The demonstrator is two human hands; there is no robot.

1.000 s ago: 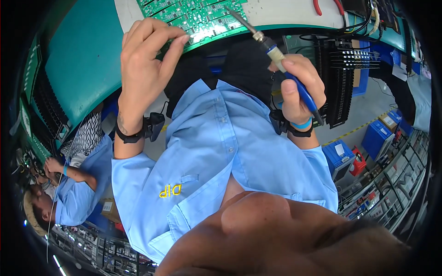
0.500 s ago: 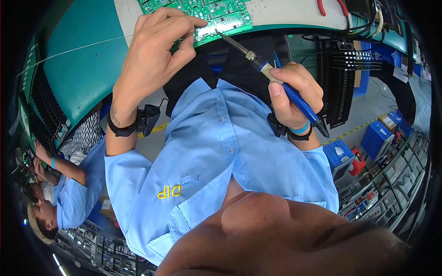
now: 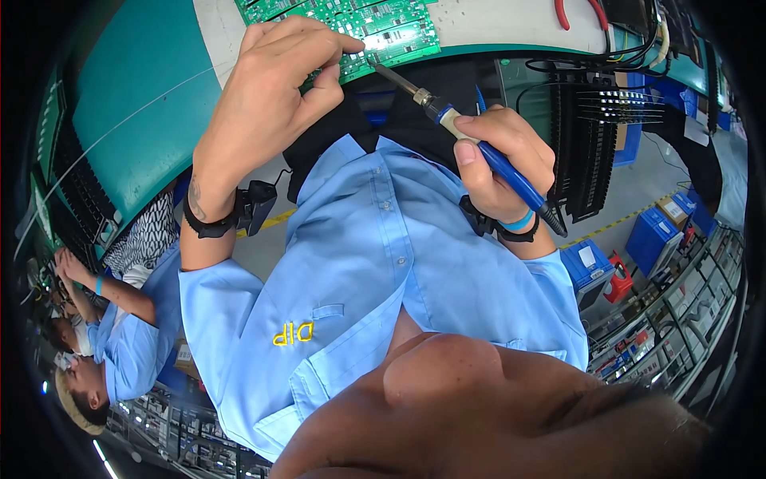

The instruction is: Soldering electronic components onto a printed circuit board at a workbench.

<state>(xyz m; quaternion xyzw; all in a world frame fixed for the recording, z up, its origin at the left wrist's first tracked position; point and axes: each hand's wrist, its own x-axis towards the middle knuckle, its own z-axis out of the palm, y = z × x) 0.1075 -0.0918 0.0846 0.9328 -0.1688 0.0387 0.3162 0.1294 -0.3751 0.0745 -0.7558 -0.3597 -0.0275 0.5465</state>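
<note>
My right hand (image 3: 511, 156) is wrapped round the blue handle of a soldering iron (image 3: 496, 160). The iron's metal tip points up and left, at the near edge of a green circuit board panel (image 3: 403, 32). Over the left part of the panel, my left hand (image 3: 279, 84) has its fingers bent and its index fingertip on or just above the board, close to the iron's tip. A thin solder wire (image 3: 152, 104) runs from the left and passes behind this hand, which appears to hold it; the grip itself is hidden.
The panel lies on a white strip (image 3: 487, 22) of the teal bench mat (image 3: 152, 72). Red-handled pliers (image 3: 562, 12) and black cables (image 3: 630, 52) are at the right. A black slotted rack (image 3: 586, 152) stands beyond my right hand. A co-worker (image 3: 132, 319) works at the left.
The iron and my right hand have shifted slightly left, bringing the tip nearer my left fingertip. The wire now hangs slacker and lower at the left. The co-worker's arms and head have moved a little.
</note>
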